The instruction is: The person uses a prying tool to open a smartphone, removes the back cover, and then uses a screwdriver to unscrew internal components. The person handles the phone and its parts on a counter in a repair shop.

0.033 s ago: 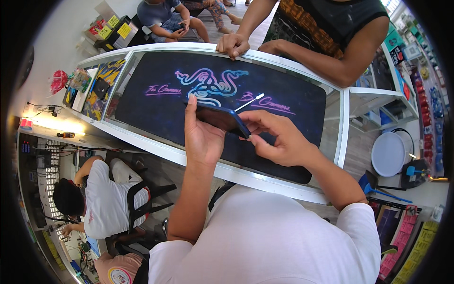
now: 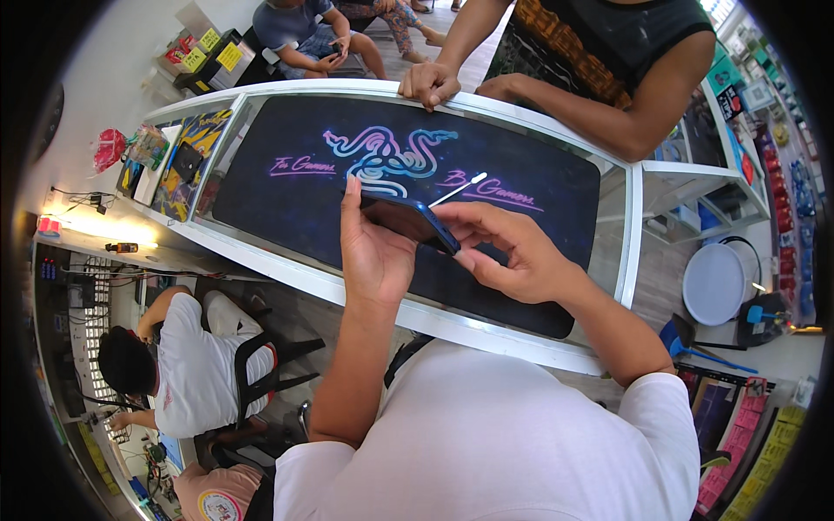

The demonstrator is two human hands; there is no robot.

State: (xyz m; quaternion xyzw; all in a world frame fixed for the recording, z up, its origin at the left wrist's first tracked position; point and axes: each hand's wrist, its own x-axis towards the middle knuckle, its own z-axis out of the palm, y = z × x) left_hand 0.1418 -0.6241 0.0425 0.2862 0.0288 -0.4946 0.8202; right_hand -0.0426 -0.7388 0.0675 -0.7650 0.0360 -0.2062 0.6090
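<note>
Above the worktop (image 2: 486,336), toward its near edge: phone (image 2: 404,217), raised over the dark mat (image 2: 278,208).
Left hand (image 2: 380,263): wrapped around the phone.
Right hand (image 2: 514,256): fingers bent at the phone's right end; gripping or only touching, I cannot tell.
Cotton swab (image 2: 459,189): beside the phone; held or lying, unclear.
Phone work: apparently underway, nothing visibly finished; what is left, I cannot tell.

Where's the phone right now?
In the head view, the phone is just above centre, held in the left hand, with the right hand at its right end, over the dark mat.
</note>
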